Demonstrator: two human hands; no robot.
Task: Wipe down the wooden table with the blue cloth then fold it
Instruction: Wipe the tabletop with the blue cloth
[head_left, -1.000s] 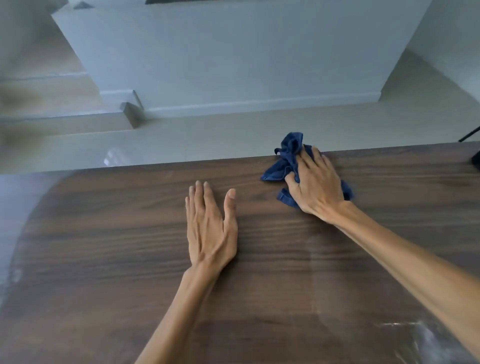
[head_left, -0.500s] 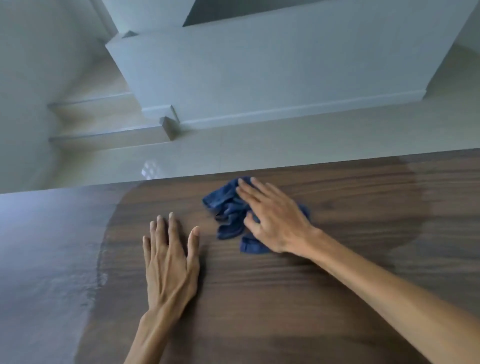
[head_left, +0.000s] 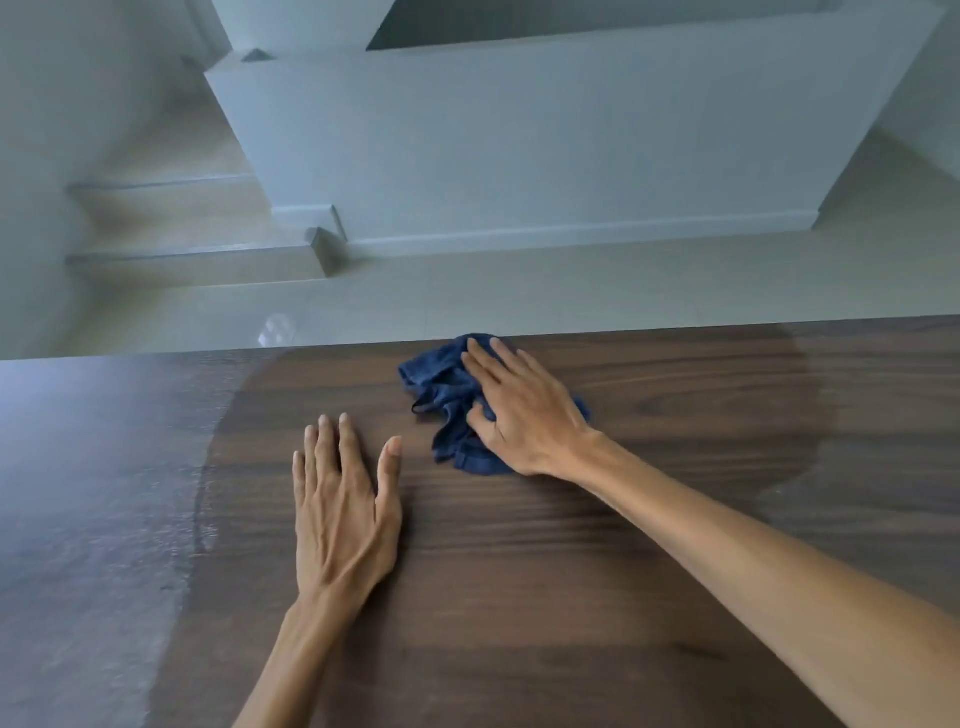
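My right hand (head_left: 524, 415) lies palm-down on the blue cloth (head_left: 447, 400), fingers (head_left: 488, 364) spread and pressing flat, not pinching; the thumb digs into a fold at the near side, so I would call it a loose press-hold on the cloth and no real clench. The cloth is bunched under and ahead of that hand, spilling out to the left of my fingers and a little toward me, with its long axis running roughly from the far table edge back toward my wrist. It sits right at the far edge of the wooden table (head_left: 519, 597), touching the surface, its top corner just at the lip. My left hand (head_left: 345, 509) rests flat and empty on the wood, fingers together and extended, near the cloth but not touching it, on its left and nearer to me. The right hand is plainly the one on the job. I judge the wiping is not finished: the wood to the left shows a pale, hazy sheen, and the next stroke probably sweeps that way, past my braced left hand. Folding has not begun.
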